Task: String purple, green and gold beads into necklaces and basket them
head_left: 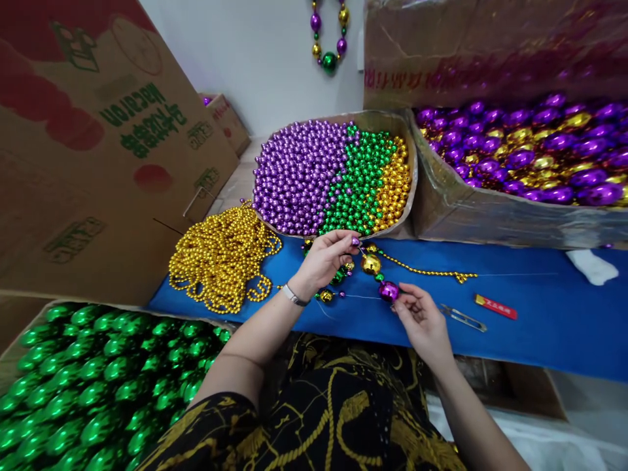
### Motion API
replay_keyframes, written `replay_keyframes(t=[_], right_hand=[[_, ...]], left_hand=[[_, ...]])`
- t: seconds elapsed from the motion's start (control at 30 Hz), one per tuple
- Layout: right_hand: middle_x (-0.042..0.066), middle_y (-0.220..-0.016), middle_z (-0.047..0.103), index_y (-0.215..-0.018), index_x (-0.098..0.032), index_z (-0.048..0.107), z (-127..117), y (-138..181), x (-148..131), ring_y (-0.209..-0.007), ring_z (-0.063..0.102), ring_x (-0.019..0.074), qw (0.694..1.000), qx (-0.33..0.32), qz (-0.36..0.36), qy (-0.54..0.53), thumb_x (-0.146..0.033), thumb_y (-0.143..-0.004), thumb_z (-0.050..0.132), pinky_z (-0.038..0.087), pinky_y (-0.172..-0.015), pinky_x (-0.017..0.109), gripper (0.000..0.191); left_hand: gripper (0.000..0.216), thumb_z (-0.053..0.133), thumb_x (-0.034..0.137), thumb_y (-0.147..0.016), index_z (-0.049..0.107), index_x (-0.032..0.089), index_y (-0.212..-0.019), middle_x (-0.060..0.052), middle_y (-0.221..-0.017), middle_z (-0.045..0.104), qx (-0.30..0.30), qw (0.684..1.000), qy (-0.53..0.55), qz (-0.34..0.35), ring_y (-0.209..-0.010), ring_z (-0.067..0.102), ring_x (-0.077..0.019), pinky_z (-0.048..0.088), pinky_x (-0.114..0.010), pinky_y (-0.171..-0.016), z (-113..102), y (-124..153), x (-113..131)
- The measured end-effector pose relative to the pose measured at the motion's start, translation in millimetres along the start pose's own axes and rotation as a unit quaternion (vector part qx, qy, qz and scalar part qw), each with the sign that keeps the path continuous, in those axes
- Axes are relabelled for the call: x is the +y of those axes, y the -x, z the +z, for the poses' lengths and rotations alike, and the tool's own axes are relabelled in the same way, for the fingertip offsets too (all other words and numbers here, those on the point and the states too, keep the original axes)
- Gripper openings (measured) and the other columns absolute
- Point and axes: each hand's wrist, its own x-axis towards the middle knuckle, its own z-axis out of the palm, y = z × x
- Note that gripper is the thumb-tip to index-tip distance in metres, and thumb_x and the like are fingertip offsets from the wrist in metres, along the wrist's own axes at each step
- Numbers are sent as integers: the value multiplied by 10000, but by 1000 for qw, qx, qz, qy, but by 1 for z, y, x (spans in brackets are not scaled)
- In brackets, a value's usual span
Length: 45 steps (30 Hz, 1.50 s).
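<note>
Between thumb and fingertips, my left hand (330,256) pinches a small purple bead (356,242) at the near edge of the box of small beads. My right hand (418,322) has its fingers closed at a big purple bead (389,291). Strung between the two hands are a large gold bead (371,263) and a small green bead (379,278). A thin thread runs left from the purple bead towards a smaller gold bead (326,296) on the cloth. More strung beads lie partly hidden behind my left hand.
An open box (415,190) holds small purple, green and gold beads. Gold bead strands (220,258) lie to its left. Thread snips (464,318) and a red-and-yellow lighter-like item (495,306) rest on the blue cloth (554,333). Large green beads (108,386) fill the lower left.
</note>
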Motion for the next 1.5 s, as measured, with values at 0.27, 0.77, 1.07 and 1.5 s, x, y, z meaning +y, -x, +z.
replay_keyframes(t=[0.27, 0.77, 1.07, 1.5], right_hand=[[20, -885, 670, -1248, -246, 559, -1, 0, 2, -783, 659, 136, 1000, -2, 4, 24, -383, -922, 606, 554, -728, 261, 356], [38, -961, 693, -1248, -250, 609, -52, -30, -23, -820, 661, 160, 960, 89, -116, 239, -335, -903, 626, 552, -803, 327, 356], [46, -896, 682, -1140, -214, 618, -45, -24, 60, -760, 659, 160, 989, 105, -44, 90, -416, -839, 674, 563, -682, 296, 366], [116, -1138, 717, -1320, -202, 525, 20, -11, 69, -969, 719, 249, 971, -36, -45, 232, -307, -913, 509, 597, -875, 426, 420]], left_hand=[[272, 811, 328, -736, 733, 163, -937, -25, -875, 674, 3, 1000, -23, 13, -736, 637, -83, 474, -176, -578, 4, 2, -1], [230, 736, 325, -821, 699, 165, -982, -30, -911, 700, -116, 950, -229, 178, -777, 643, -96, 518, -207, -627, 49, -14, 21], [214, 711, 302, -831, 694, 133, -961, -47, -896, 710, -70, 971, -167, 156, -774, 649, -92, 553, -240, -739, 60, -10, -54], [216, 697, 343, -850, 693, 145, -934, -49, -877, 711, -17, 955, -240, 173, -743, 650, -103, 530, -233, -673, 14, 7, -64]])
